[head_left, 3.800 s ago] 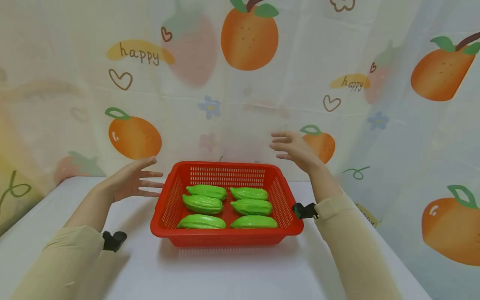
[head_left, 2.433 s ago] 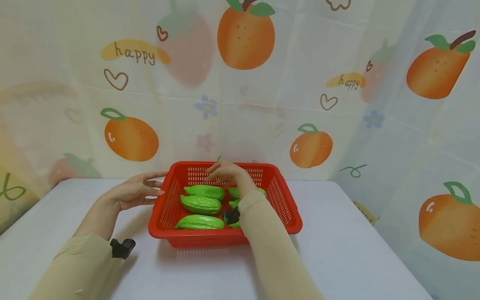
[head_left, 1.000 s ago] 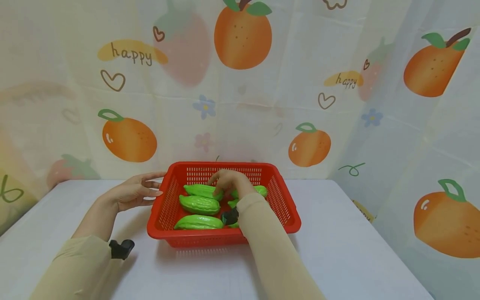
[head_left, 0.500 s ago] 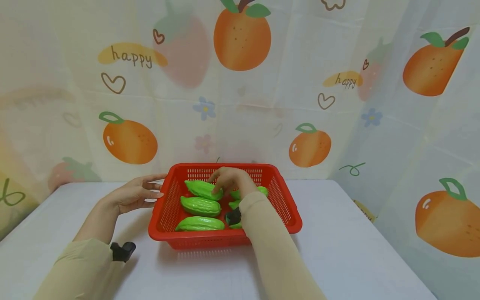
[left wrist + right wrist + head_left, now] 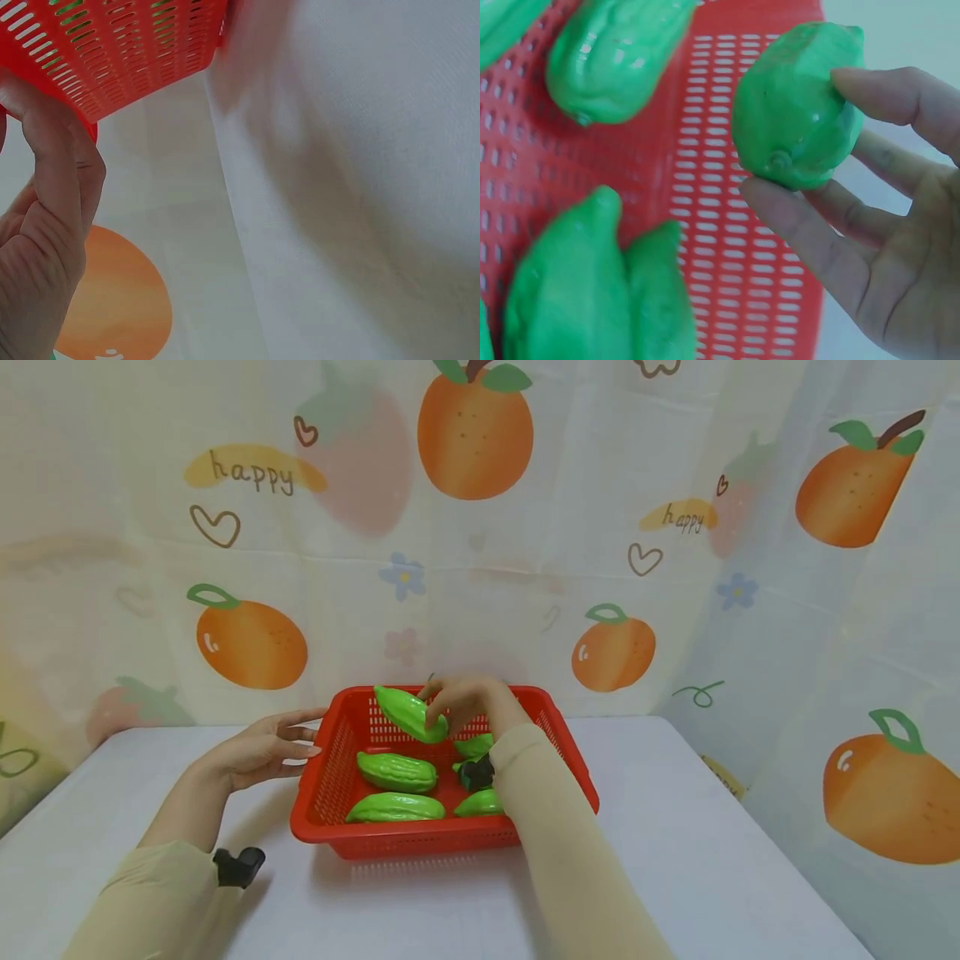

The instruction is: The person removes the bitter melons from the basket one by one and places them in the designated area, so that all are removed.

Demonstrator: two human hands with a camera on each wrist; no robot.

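Observation:
A red plastic basket [image 5: 420,831] stands mid-table. At its left rim my left hand [image 5: 266,752] holds on, the bent fingers [image 5: 56,142] close against the outer wall in the left wrist view; their exact grip is partly hidden. My right hand [image 5: 472,697] pinches the end of a green bitter melon [image 5: 408,714], tilted and raised above the basket's back part. In the right wrist view, thumb and fingertips surround that melon's end. Below it in the basket lie a ridged melon [image 5: 397,771] and a front-left melon [image 5: 396,807]. Other melons on the right are partly covered by my right arm.
A white table [image 5: 420,910] reaches out on both sides of the basket. Behind it hangs a fruit-printed curtain [image 5: 510,602]. Black wrist-camera mounts [image 5: 238,867] sit at both cuffs.
My right hand came from beyond the basket's right side, took hold of the back-left melon and lifted it. My left hand moved in to the basket's left rim and stayed there.

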